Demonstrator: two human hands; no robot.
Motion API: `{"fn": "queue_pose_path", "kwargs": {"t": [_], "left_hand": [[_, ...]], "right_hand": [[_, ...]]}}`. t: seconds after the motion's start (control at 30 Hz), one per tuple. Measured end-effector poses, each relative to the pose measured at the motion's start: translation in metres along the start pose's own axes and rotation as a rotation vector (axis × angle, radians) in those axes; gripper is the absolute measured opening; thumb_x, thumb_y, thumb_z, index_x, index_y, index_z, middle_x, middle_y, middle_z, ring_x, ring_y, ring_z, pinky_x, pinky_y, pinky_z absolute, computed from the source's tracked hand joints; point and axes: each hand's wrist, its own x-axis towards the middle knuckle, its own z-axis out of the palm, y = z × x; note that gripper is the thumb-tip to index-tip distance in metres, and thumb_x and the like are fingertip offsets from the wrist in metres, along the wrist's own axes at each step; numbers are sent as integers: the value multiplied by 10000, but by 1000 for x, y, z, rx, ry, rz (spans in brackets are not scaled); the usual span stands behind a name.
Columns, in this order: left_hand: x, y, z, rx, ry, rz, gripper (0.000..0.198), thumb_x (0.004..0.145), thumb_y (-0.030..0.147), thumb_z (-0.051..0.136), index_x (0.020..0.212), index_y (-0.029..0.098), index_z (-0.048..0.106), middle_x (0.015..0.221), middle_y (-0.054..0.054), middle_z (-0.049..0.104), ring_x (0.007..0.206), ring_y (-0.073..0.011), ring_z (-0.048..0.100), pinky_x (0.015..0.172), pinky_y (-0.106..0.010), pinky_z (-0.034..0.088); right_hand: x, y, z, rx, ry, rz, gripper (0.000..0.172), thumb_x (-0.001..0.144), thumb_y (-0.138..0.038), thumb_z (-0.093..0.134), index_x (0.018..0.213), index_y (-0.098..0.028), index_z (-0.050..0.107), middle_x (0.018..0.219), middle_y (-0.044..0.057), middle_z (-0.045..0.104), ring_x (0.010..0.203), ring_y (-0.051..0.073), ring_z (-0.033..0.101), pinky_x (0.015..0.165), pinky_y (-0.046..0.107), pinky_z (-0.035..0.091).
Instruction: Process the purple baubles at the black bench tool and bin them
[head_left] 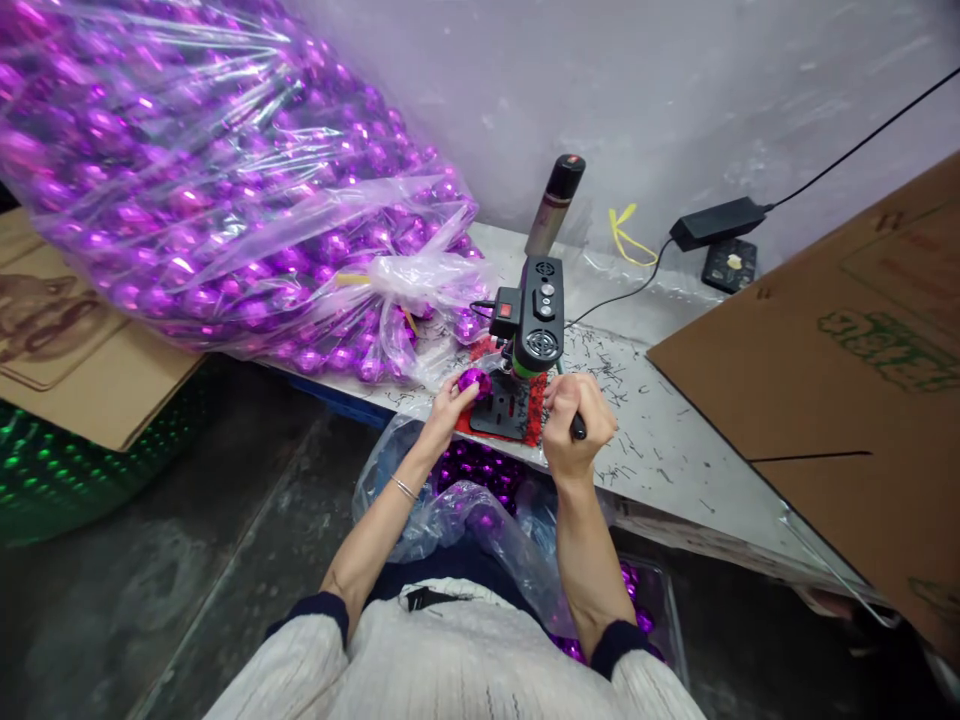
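Observation:
A shiny purple bauble (474,383) is in the fingers of my left hand (452,403), beside the base plate of a small black bench machine (541,312). The bauble's top lies close under the machine's head; whether they touch I cannot tell. My right hand (579,412) is closed in a fist around a black lever handle (578,427) at the machine's right side. Beneath the dark metal base (499,412) lies a red mat (535,408). An open plastic bag of purple baubles (480,470) hangs below the table edge, between my forearms.
A huge clear bag of purple baubles (225,200) covers the table's left. Behind the machine stands a spray can (555,205). A black power adapter (718,222) and a yellow tie (626,238) lie farther right. A large cardboard box (840,370) blocks the right side. Small dark bits litter the table (660,420).

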Motion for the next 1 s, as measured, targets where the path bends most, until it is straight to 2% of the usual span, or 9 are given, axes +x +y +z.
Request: {"fn": "queue_pose_path", "kwargs": {"t": [0.07, 0.17, 0.27, 0.4, 0.53, 0.77, 1.0], "left_hand": [[3, -9, 11, 83, 38, 77, 523, 853, 443, 737, 1275, 181, 572, 1191, -118, 735, 1087, -241, 720, 987, -415, 569], [7, -13, 19, 320, 33, 229, 553, 818, 436, 777, 1268, 181, 579, 1227, -124, 711, 1128, -268, 691, 1031, -452, 533], [5, -8, 20, 561, -8, 336, 555, 813, 424, 786, 1275, 186, 589, 1230, -126, 700, 1137, -300, 671, 1034, -485, 513], [0, -4, 18, 719, -84, 449, 572, 814, 444, 791, 1288, 196, 587, 1239, -130, 700, 1142, -316, 664, 1018, -486, 513], [-2, -9, 21, 747, -101, 527, 588, 830, 482, 774, 1309, 198, 583, 1266, -141, 691, 1186, -318, 650, 1041, -496, 494], [5, -24, 26, 678, -82, 562, 646, 827, 521, 769, 1361, 213, 575, 1332, -140, 673, 1250, -309, 634, 1084, -491, 474], [7, -30, 23, 699, -94, 576, 661, 843, 536, 746, 1384, 201, 565, 1345, -150, 666, 1255, -310, 631, 1077, -491, 479]], "right_hand": [[2, -1, -1, -17, -11, -1, 302, 989, -195, 439, 694, -233, 488, 637, -12, 542, 625, 132, 565, 616, 300, 429], [1, -1, -2, -25, -25, -17, 291, 987, -189, 433, 706, -232, 494, 644, -9, 551, 627, 133, 565, 622, 300, 435], [-2, -1, -2, -18, -35, -39, 270, 979, -167, 434, 726, -232, 503, 661, -6, 566, 638, 136, 569, 629, 302, 441], [-5, 0, -3, -12, -40, -53, 251, 970, -148, 437, 746, -229, 517, 678, 0, 585, 651, 139, 580, 628, 300, 446], [-6, 1, -4, -14, -45, -49, 241, 963, -150, 444, 755, -229, 536, 686, 3, 602, 653, 144, 588, 636, 306, 454], [-9, 1, -5, -47, -61, -72, 235, 966, -144, 437, 774, -226, 546, 703, 9, 617, 665, 143, 601, 638, 302, 462], [-35, 18, 3, -17, -31, -144, 215, 966, -147, 448, 784, -227, 531, 726, 6, 610, 677, 133, 599, 615, 273, 477]]}}
